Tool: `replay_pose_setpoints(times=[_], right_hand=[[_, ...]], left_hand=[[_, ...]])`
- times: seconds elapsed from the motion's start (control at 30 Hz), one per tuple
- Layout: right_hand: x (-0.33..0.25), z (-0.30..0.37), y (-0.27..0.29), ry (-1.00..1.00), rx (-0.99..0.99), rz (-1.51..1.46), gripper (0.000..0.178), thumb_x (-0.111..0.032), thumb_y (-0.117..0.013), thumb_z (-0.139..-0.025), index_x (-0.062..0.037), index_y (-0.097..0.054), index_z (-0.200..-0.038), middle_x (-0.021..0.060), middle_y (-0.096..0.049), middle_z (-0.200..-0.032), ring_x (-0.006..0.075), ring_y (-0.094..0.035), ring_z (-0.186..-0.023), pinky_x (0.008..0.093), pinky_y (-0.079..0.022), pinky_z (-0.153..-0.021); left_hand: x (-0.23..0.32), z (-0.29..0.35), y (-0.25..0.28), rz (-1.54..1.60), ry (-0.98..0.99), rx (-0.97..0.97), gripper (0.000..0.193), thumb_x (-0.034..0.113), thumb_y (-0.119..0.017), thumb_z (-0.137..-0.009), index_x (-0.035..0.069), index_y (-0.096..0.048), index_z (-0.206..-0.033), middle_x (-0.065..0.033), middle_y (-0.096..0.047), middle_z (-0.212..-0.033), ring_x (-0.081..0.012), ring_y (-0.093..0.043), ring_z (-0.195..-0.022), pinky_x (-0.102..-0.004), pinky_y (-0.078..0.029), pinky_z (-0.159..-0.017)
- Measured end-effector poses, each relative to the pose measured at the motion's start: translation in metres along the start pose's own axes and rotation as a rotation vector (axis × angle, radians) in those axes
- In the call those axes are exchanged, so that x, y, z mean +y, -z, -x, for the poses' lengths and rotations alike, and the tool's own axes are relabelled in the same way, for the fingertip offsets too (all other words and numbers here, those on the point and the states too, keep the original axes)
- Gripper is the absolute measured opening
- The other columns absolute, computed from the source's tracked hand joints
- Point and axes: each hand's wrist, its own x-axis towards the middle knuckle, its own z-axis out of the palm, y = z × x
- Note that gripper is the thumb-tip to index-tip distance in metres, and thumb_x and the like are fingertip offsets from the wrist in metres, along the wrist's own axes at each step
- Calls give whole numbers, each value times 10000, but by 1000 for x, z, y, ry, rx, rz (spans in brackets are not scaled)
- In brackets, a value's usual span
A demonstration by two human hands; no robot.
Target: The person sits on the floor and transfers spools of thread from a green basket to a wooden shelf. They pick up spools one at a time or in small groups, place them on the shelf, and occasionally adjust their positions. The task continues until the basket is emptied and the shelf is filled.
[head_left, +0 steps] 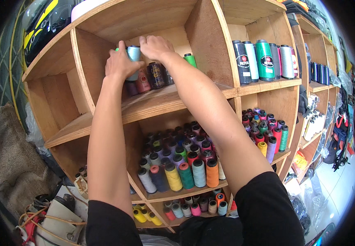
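Note:
My left hand (121, 64) reaches into the upper middle compartment and is closed around a light blue thread spool (134, 53), its thumb across the front. Just right of that spool's top is my right hand (157, 48), with its back toward me and its fingers bent. Its fingertips are hidden, so whether it grips anything does not show. Below the hands stand a pink-red spool (143, 82) and a dark spool with a gold pattern (156, 76). A bright green spool (190, 60) stands right of my right wrist.
Wooden shelf dividers (81, 69) and the front board (169, 107) frame the compartment. Large cones, one of them a green cone (265, 61), fill the right compartment. Below my arms stand rows of spools, including an orange spool (212, 173). A machine with cables (58, 217) is at lower left.

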Motion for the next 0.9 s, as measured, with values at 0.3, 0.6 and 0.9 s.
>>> replay_pose_setpoints(times=[0.3,0.6,0.9], right_hand=[[-4,-4,-5,-25,-451,-318,680,-649,-567,-870,-26,-742,-1078,193,-715,-937,231,-670,-626,360,-522,-516],[8,-3,-3,64,-201,223,535,-504,-593,-937,-22,-734,-1121,224,-698,-1158,353,-668,-1086,441,-527,-928],[14,5,13,-98,-109,278,494,-484,-564,-971,-78,-713,-1208,185,-654,-1298,348,-607,-1228,443,-485,-1017]], left_hand=[[-30,-10,-31,205,-46,-112,1143,438,-904,-615,-51,-245,-1411,-346,-544,-1303,-458,-570,-1231,-467,-518,-997],[-56,-13,-47,162,113,-536,1295,243,-891,-726,-41,64,-1552,-293,-469,-1461,-384,-466,-1376,-421,-345,-1167],[-61,-5,-47,148,-63,-310,1040,87,-919,-650,13,-305,-1486,-263,-524,-1408,-366,-462,-1376,-420,-393,-1137]])
